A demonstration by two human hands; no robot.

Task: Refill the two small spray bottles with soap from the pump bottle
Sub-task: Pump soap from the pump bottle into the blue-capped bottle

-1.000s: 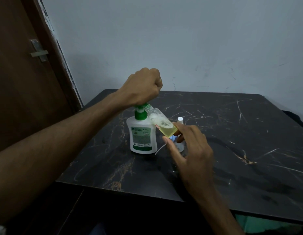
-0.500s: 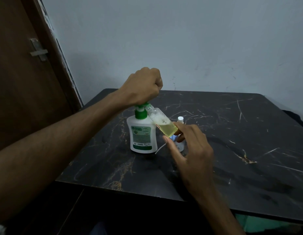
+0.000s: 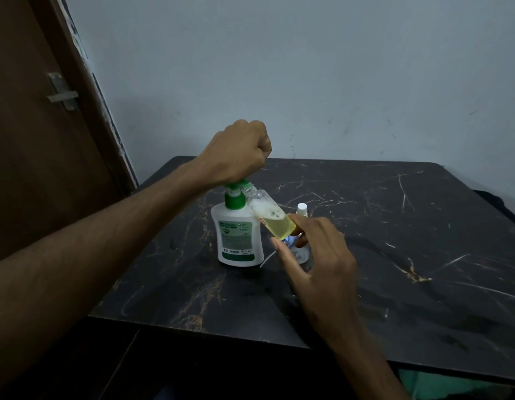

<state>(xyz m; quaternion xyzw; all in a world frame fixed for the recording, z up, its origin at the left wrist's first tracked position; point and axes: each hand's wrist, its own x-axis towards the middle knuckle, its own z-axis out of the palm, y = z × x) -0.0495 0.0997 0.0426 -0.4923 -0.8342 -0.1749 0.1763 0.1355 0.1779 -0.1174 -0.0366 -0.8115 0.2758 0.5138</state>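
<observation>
Head view, items as I log them from my remote station:

1. Pump bottle (image 3: 237,241): white body, green pump and label, upright on the black marble-patterned table (image 3: 409,255), toward its left half.
2. Left hand (image 3: 236,153): clenched in a fist on top of the green pump head, knuckles up; the pump head shows only just below the fist.
3. Small spray bottle (image 3: 272,216): clear, uncapped, tilted, its open neck up at the pump spout and its base down to the right. Yellowish soap fills its lower part, with foam above.
4. Right hand (image 3: 316,255): grasping the tilted bottle at its base end, fingertips (image 3: 295,220) against the far side and thumb beneath; the bottle projects up and left from the fingers.
5. Second spray bottle (image 3: 302,210): white cap visible, standing on the table just behind the right hand, mostly hidden by it.
6. Brown door (image 3: 34,140) with a metal latch, at left; pale wall (image 3: 337,82) behind.
</observation>
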